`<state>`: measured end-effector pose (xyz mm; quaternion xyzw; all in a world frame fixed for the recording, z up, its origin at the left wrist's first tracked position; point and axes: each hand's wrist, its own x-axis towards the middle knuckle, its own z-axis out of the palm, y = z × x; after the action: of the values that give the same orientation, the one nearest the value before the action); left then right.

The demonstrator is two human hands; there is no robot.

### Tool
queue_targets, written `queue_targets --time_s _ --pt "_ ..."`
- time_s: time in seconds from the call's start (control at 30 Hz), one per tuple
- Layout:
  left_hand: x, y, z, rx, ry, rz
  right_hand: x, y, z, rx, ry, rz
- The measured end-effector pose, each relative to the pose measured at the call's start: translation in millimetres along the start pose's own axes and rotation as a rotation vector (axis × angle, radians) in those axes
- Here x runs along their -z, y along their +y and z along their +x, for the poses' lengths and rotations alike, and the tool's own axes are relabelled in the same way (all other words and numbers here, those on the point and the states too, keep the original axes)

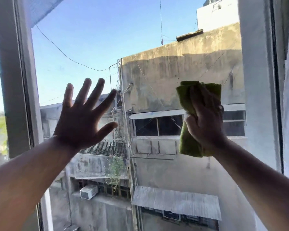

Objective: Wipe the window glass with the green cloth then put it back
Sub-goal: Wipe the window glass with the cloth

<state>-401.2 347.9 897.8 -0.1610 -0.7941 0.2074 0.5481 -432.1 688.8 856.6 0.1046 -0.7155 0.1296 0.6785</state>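
A person's right hand (205,120) presses a folded green cloth (190,140) against the window glass (93,47), its grip closed around the cloth, which shows above the fingers and hangs below the palm. The left hand (81,119) is raised beside it, well apart, fingers spread wide and holding nothing; whether it touches the pane cannot be told. A pale frame (12,77) bounds the glass at left. Beyond lie a stained concrete building (173,64) and blue sky.

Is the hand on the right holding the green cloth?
Touching. The head view shows the right hand wrapped around the folded green cloth, fingers pressing on it.
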Motion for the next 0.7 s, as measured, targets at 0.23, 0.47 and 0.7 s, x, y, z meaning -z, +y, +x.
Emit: queue_targets --time_s 0.23,0.47,0.7 --pt "-1.9 -2.9 -2.8 0.009 0.027 -0.006 -22.1 -62.5 -37.7 0.542 -0.1 0.09" --pt "-4.5 -4.0 -2.7 0.002 0.024 0.017 -21.6 -52.0 -10.3 -0.062 0.102 0.101" --pt "-2.5 -3.2 -4.1 0.007 0.031 0.006 -18.5 -54.0 -23.0 0.522 -0.072 0.169"
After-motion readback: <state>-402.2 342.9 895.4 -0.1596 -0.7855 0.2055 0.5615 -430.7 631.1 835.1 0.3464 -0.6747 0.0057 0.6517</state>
